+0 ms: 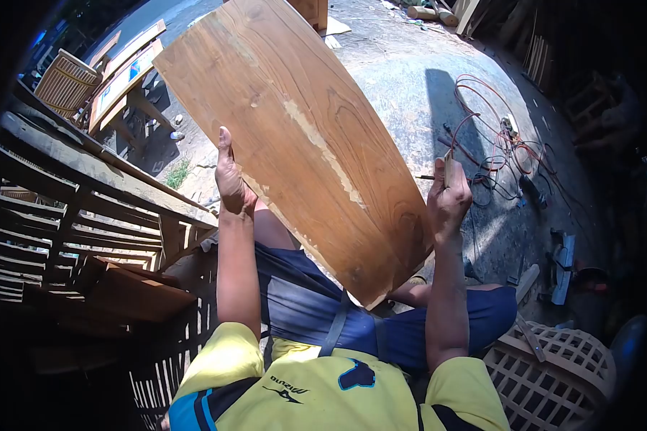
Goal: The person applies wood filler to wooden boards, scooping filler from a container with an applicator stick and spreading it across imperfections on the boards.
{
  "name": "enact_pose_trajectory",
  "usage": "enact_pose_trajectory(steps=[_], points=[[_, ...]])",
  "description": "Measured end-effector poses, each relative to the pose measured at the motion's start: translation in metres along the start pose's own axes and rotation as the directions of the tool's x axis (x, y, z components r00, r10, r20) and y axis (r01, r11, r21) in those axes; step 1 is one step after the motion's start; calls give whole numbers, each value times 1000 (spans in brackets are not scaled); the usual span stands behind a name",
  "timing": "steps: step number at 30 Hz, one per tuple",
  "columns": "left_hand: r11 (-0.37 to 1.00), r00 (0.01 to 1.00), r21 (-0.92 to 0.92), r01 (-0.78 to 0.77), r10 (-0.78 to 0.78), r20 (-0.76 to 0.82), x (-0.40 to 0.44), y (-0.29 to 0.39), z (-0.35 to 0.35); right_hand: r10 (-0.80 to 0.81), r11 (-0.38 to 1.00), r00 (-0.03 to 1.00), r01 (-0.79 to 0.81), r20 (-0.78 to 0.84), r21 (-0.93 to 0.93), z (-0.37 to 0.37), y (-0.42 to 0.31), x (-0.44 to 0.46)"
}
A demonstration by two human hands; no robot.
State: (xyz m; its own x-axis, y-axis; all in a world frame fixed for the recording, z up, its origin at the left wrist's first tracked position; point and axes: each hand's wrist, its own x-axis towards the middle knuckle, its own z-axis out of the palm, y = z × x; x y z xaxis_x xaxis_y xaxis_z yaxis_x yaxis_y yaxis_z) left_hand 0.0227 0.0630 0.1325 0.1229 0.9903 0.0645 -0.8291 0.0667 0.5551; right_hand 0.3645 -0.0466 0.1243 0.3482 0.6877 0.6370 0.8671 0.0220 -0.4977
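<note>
A wide wooden board [280,172] lies tilted across my lap, its far end raised. Pale filler-like patches [323,151] run along the middle of its face, with smaller ones near the left edge. At that left edge, my left hand [233,185] grips the board, thumb up and fingers partly hidden beneath. My right hand [451,201] is closed just off the board's right edge. Pinched in it is a small flat tan piece [448,169] whose kind I cannot make out.
Red and dark cables [474,136] lie coiled on the concrete floor [388,79] to the right. A slatted wooden piece [553,359] is at lower right, slatted bamboo-like furniture [50,208] at left. A table [126,86] and chair [66,82] stand at far left.
</note>
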Motion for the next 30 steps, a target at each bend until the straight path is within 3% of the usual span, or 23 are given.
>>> enact_pose_trajectory(steps=[1, 2, 3, 4, 5, 6, 7, 11, 15, 25, 27, 30], points=[[1000, 1000, 4, 1, -1, -8, -3, -1, 1, 66, 998, 996, -67, 61, 3, -8, -20, 2], [1000, 999, 16, -25, 25, -22, -6, -2, 1, 168, 986, 932, -151, 320, -76, -19, -48, 6], [998, 998, 27, -49, 50, -36, -9, -5, 2, 272, 962, 792, -209, 547, -176, -29, -75, 9], [999, 998, 26, -44, 45, -41, -13, -7, 7, 258, 960, 668, -255, 698, -111, -33, -90, 9], [998, 996, 35, -60, 62, -64, -17, -7, 15, 260, 960, 665, -255, 700, -114, -24, -90, 5], [996, 993, 44, -77, 81, -88, -20, -8, 19, 7, 992, 809, -81, 587, 101, -10, -87, -3], [996, 992, 44, -79, 83, -96, -21, -9, 19, -239, 951, 882, 128, 407, 282, -2, -87, -7], [992, 989, 60, -108, 114, -92, -27, -7, 17, -225, 971, 850, 156, 477, 180, 21, -94, -14], [987, 978, 75, -143, 152, -145, -31, -9, 27, -306, 950, 848, 244, 433, 193, 40, -97, -12], [991, 979, 67, -115, 124, -161, -24, -20, 0, -194, 976, 790, 214, 582, 36, 20, -111, 7], [990, 975, 86, -112, 126, -184, -25, -22, 1, -321, 935, 777, 351, 542, 50, 31, -119, 17], [985, 971, 108, -137, 155, -181, -23, -25, 1, -228, 943, 687, 334, 690, -20, 30, -112, 15]])
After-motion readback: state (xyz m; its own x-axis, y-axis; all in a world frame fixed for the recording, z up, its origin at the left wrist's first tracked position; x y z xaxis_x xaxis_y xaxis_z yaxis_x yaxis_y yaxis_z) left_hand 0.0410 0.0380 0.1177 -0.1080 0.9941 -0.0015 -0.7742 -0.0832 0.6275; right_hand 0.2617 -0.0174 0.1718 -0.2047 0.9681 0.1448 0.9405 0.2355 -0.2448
